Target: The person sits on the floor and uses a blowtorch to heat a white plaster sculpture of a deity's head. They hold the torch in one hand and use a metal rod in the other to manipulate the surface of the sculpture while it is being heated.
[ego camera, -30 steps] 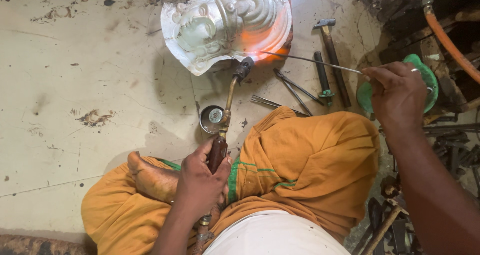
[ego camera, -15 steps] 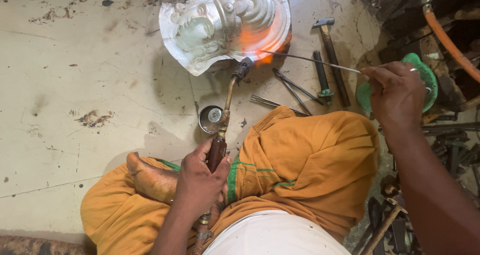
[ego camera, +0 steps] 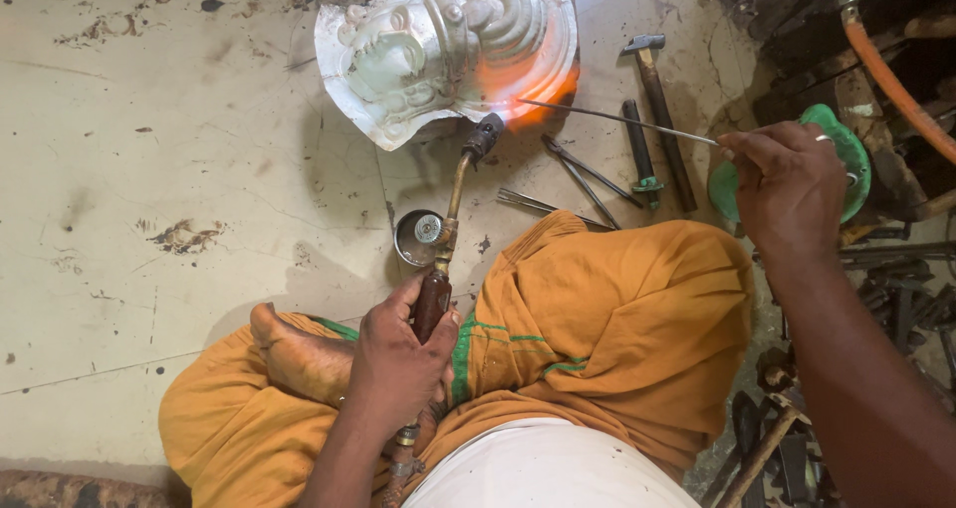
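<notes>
Left hand is gripping the torch, flaming the embossed metal mask on the floor; right hand is pinching the filler rod. Brazing underway; next likely needs rod tip fed steadily.

Gas torch: brass-coloured curved neck, dark handle and black nozzle, lying angled up and away from the lap, nozzle just beside the mask's lower edge, orange flame glowing there. Thin metal rod: straight, grey, slanting leftward, its tip reaching into the glow. Embossed metal face mask: silvery, lying face-up on the pale floor, its lower right rim glowing orange.
</notes>
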